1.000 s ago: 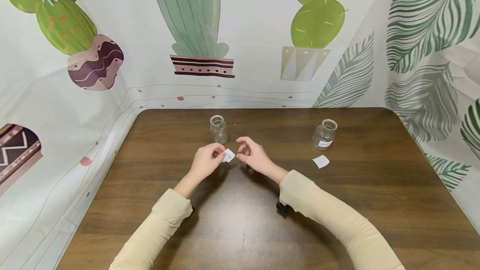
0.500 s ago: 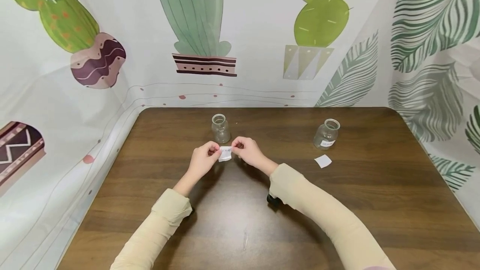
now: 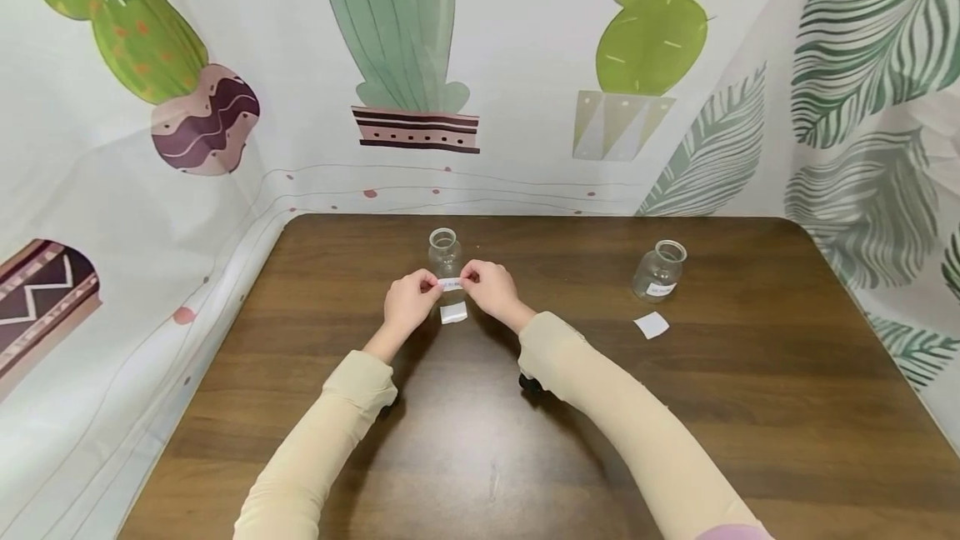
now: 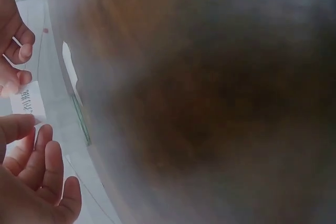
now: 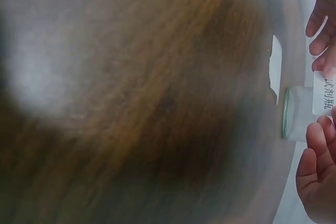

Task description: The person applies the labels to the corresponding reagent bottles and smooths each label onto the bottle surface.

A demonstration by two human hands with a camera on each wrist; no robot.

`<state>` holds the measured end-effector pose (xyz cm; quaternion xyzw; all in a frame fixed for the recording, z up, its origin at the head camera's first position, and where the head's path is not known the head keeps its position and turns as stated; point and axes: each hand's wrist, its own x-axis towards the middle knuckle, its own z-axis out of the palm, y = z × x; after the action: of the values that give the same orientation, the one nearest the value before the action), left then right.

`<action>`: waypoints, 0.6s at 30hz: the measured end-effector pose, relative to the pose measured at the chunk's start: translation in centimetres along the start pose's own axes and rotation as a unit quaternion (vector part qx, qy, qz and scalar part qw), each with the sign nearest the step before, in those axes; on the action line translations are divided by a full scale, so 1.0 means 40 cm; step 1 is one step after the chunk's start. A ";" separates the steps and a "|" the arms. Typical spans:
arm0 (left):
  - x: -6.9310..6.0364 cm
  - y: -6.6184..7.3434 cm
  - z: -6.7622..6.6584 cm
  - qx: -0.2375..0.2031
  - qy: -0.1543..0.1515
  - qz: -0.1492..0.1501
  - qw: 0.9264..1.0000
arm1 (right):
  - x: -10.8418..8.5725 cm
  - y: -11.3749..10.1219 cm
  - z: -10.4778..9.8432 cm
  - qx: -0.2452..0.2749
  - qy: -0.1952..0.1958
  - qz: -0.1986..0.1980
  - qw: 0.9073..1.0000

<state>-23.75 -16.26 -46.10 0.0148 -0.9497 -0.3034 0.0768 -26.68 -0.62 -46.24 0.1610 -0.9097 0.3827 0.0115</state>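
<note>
My left hand (image 3: pixel 408 304) and right hand (image 3: pixel 491 288) pinch opposite ends of a small white label (image 3: pixel 450 283) with dark characters. They stretch it across the front of a clear glass jar (image 3: pixel 445 250) standing upright without a lid. Whether the label touches the glass I cannot tell. The right wrist view shows the characters on the label (image 5: pixel 324 95) and the jar's base (image 5: pixel 296 114) close behind. In the left wrist view, my left thumb and finger grip the lower end of the label (image 4: pixel 29 103). A white backing paper (image 3: pixel 453 312) lies just in front of the jar.
A second open glass jar (image 3: pixel 660 265) with a white label (image 3: pixel 662 290) on its front stands to the right. Another white paper square (image 3: pixel 652 325) lies before it. The wooden table (image 3: pixel 600 407) meets a printed cactus backdrop (image 3: pixel 525 148) at its far edge.
The right hand came in from the right and took the label's other end. Both hands then lifted the label off its backing paper, which stays on the table, and moved it forward to the jar.
</note>
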 end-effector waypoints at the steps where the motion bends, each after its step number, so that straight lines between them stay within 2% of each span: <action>1: 0.004 0.000 0.001 0.005 -0.003 -0.008 1.000 | 0.003 0.000 0.001 -0.009 0.001 0.001 1.000; 7: 0.024 -0.003 0.001 0.026 -0.010 -0.034 0.999 | 0.016 -0.005 0.006 -0.037 0.002 0.013 0.999; 18: 0.041 -0.004 0.003 0.040 -0.007 -0.047 0.998 | 0.035 -0.009 0.016 -0.042 0.004 0.050 0.998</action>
<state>-25.39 -16.45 -46.09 0.0606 -0.9598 -0.2684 0.0555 -27.85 -1.71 -46.22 0.1128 -0.9317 0.3453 0.0030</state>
